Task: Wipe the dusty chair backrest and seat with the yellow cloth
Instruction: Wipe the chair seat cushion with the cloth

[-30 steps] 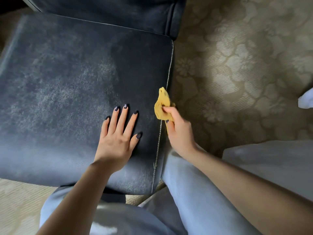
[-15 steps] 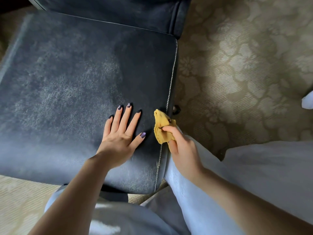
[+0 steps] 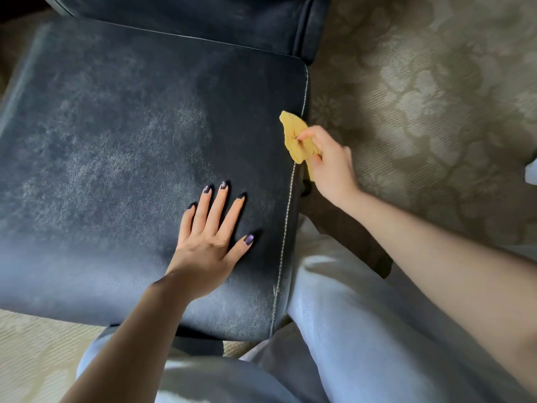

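Note:
The dark leather chair seat (image 3: 122, 146) fills the left of the view, with pale dust smeared across its middle. Its backrest (image 3: 203, 18) runs along the top edge. My left hand (image 3: 209, 237) lies flat on the seat near the right side, fingers spread and straight. My right hand (image 3: 328, 167) pinches a crumpled yellow cloth (image 3: 295, 135) and holds it against the seat's stitched right edge, about halfway along it.
A beige carpet with a flower pattern (image 3: 430, 106) lies to the right of the chair. My legs in pale blue trousers (image 3: 334, 330) press against the seat's front right corner. Something white (image 3: 531, 170) shows at the right frame edge.
My right hand slid the cloth back along the seat's right edge, away from me, after coming nearer half a second ago. My left hand has stayed flat on the seat.

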The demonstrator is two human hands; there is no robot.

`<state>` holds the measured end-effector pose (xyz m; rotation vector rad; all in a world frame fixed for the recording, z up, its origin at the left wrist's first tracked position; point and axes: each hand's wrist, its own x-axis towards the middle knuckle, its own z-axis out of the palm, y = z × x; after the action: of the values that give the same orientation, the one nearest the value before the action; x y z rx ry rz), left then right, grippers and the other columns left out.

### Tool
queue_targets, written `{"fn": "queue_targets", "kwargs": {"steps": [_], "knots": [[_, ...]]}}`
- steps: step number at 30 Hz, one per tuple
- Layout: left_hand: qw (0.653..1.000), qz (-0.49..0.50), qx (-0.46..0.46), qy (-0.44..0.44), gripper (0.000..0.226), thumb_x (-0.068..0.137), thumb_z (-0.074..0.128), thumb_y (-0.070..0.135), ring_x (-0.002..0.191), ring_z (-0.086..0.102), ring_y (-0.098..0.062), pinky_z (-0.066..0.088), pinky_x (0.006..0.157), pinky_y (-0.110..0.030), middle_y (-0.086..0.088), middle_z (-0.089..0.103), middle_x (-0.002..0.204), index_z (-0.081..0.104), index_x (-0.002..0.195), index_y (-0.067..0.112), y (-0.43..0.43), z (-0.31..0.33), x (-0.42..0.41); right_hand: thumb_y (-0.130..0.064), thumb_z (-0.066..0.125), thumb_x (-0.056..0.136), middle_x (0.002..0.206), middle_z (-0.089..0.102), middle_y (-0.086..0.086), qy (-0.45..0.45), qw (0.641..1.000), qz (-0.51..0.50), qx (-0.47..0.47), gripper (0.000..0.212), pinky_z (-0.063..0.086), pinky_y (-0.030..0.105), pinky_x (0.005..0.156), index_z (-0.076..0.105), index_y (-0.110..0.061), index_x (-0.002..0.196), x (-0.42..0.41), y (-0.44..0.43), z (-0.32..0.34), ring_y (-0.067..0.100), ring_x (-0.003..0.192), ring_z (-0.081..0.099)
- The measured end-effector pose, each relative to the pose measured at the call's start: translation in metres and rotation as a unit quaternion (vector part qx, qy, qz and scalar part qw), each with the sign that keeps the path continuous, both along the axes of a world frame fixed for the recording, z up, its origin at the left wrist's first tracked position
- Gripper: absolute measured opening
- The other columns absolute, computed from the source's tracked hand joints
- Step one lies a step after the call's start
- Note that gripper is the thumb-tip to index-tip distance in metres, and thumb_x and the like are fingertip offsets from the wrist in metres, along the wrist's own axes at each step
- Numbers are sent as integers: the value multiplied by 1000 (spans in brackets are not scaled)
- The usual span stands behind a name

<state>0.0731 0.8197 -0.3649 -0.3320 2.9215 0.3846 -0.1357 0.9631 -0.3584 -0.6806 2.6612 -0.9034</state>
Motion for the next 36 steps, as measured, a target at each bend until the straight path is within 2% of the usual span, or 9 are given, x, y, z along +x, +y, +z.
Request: {"fn": "queue_targets", "kwargs": {"steps": [5, 8, 11, 15, 18, 23, 28, 32, 36], "knots": [[1000, 3, -12, 3, 65, 96, 4, 60, 143, 0, -23, -5, 111, -33, -5, 11, 158, 12, 150, 25, 0, -1, 1, -4, 49, 96, 126, 58, 2, -27, 999, -31, -7, 29, 27, -6, 70, 52, -24, 117, -40, -18, 2, 22, 119, 52], [1000, 4, -11, 5, 64, 96, 4, 60, 143, 0, -23, -5, 110, -33, -5, 10, 158, 11, 150, 25, 0, -1, 0, 0, 43, 95, 123, 58, 5, -42, 997, -60, -8, 37, 35, 12, 76, 48, -23, 124, -53, -29, 10, 21, 106, 51], [1000, 2, -14, 7, 66, 96, 4, 60, 143, 0, -24, -4, 110, -35, -5, 10, 157, 12, 150, 24, 0, -2, 0, 0, 40, 94, 114, 56, 7, -35, 996, -85, 23, 40, 36, 18, 62, 46, -23, 127, -42, -36, 18, 19, 88, 47], [1000, 1, -15, 8, 66, 96, 6, 61, 142, 2, -25, -3, 110, -35, -6, 11, 157, 13, 150, 24, 0, -3, 0, -4, 43, 95, 100, 62, 8, 3, 997, -67, 41, 37, 44, 32, 73, 50, -22, 125, -3, -25, 20, 28, 89, 60], [1000, 2, -17, 7, 66, 96, 6, 61, 142, 4, -26, -3, 110, -35, -6, 12, 157, 14, 150, 24, 0, -3, 0, -2, 46, 93, 89, 61, 7, 13, 999, -31, 36, 35, 45, 34, 74, 54, -18, 124, 24, -10, 23, 28, 81, 61], [1000, 5, -15, 4, 66, 96, 4, 61, 142, 3, -24, -2, 109, -35, -7, 15, 157, 14, 150, 24, 0, -3, -1, 5, 54, 83, 100, 70, 10, 48, 999, 8, 10, 37, 46, 34, 68, 61, -14, 114, 69, 10, 21, 35, 83, 64], [1000, 8, -18, 6, 66, 96, 3, 61, 141, 6, -26, 3, 108, -37, -8, 17, 156, 15, 149, 24, 0, -4, -1, 0, 55, 69, 70, 66, 6, 104, 994, 35, 11, 43, 46, 30, 50, 59, -24, 104, 107, 27, 11, 33, 57, 62], [1000, 8, -18, 4, 66, 95, 2, 62, 141, 4, -25, 5, 108, -38, -5, 12, 157, 12, 150, 26, -1, -5, -1, -12, 44, 73, 65, 63, -4, 118, 992, 50, 12, 38, 38, 23, 44, 52, -33, 103, 132, 43, 11, 21, 51, 58], [1000, 9, -12, -5, 66, 94, 2, 63, 142, 2, -24, -1, 109, -35, -7, 14, 157, 11, 149, 27, 0, -4, -1, -16, 42, 81, 75, 68, -4, 83, 992, 91, -42, 36, 51, 28, 50, 52, -35, 110, 144, 59, 6, 20, 59, 63]]}}
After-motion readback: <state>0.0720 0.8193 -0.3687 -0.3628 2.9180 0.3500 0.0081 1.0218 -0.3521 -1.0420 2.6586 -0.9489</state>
